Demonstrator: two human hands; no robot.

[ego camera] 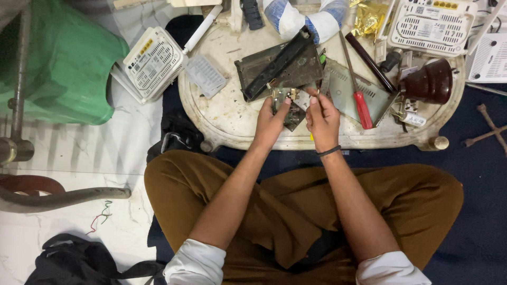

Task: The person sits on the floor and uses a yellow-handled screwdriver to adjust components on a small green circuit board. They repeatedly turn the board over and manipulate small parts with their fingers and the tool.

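A small circuit board (288, 101) with metal parts is held over the near edge of a low white table (227, 113). My left hand (272, 119) grips its left side. My right hand (322, 117) pinches its right side with thumb and fingers; a dark band is on that wrist. Just beyond the board lies a dark open metal device case (280, 66). A red-handled screwdriver (362, 105) lies to the right of my right hand on a grey metal plate (343, 89).
White router boxes (153, 60) (430, 24) sit at left and back right. A brown dome-shaped object (430, 82) stands at the right. A green plastic stool (63, 63) is at far left, a black bag (79, 261) on the floor, my crossed legs below.
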